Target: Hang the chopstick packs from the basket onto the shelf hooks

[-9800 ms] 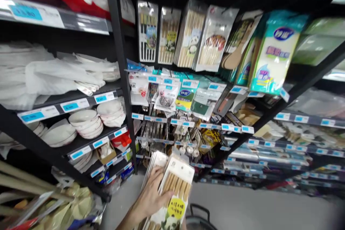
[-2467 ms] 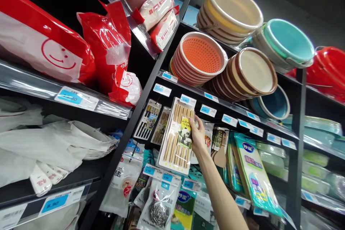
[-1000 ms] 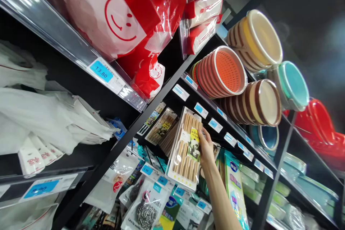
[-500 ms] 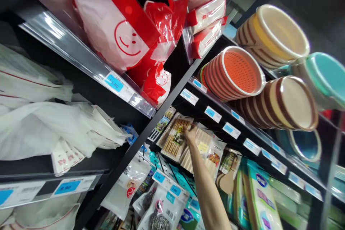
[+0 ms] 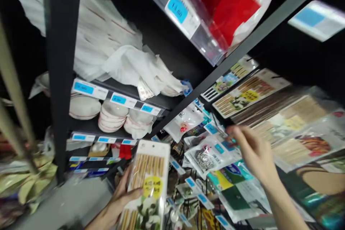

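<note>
A pack of wooden chopsticks (image 5: 149, 187) leans slightly, low in front of the shelving, gripped by the left hand (image 5: 118, 201), its thumb across the front. The right hand (image 5: 254, 154), fingers bent, is near a hanging scourer packet (image 5: 206, 158), though blur leaves it unclear whether it holds anything. Beyond, bowls (image 5: 111, 115) sit stacked, and similar packs (image 5: 249, 93) hang to the right.

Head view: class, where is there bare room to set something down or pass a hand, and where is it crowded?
The floor is bare between the low shelves and the left hand. A hand could probably pass through the dark gap above the white bundles, below the red bag. The right hand is crowded by hanging packs.
</note>
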A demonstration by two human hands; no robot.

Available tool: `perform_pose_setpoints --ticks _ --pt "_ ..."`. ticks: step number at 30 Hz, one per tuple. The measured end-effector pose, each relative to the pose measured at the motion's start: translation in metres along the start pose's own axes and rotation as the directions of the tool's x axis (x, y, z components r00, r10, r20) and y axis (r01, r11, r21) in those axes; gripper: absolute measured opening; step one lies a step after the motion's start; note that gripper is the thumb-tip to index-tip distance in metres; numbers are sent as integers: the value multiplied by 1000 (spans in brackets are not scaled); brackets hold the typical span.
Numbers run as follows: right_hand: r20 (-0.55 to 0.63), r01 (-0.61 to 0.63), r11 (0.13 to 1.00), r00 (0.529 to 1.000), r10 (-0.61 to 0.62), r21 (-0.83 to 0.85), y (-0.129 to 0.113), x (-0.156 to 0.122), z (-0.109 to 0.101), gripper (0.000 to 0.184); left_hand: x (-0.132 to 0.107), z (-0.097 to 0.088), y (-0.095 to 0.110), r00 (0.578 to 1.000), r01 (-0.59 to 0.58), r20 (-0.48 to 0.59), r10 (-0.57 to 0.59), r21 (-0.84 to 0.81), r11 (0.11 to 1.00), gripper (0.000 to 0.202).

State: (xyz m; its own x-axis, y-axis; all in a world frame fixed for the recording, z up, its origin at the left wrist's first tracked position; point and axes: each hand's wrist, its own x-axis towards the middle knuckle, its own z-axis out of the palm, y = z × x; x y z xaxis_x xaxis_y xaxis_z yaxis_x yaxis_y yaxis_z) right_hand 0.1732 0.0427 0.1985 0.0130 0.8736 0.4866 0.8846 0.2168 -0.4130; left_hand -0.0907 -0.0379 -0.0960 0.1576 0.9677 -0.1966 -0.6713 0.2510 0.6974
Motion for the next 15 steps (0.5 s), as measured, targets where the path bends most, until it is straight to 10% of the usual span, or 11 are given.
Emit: perform_pose_setpoints --ticks 2,5,15 --pt "391 -41 999 919 50 -31 -12 -74 12 30 -10 7 6 999 0 50 0 -5 1000 103" --pt "591 -175 985 796 135 10 -14 -147 43 41 -14 31 16 986 -86 155 67 118 989 103" --pt "401 -425 821 876 266 383 4 -207 107 61 -41 50 -1 960 -237 232 156 380 894 94"
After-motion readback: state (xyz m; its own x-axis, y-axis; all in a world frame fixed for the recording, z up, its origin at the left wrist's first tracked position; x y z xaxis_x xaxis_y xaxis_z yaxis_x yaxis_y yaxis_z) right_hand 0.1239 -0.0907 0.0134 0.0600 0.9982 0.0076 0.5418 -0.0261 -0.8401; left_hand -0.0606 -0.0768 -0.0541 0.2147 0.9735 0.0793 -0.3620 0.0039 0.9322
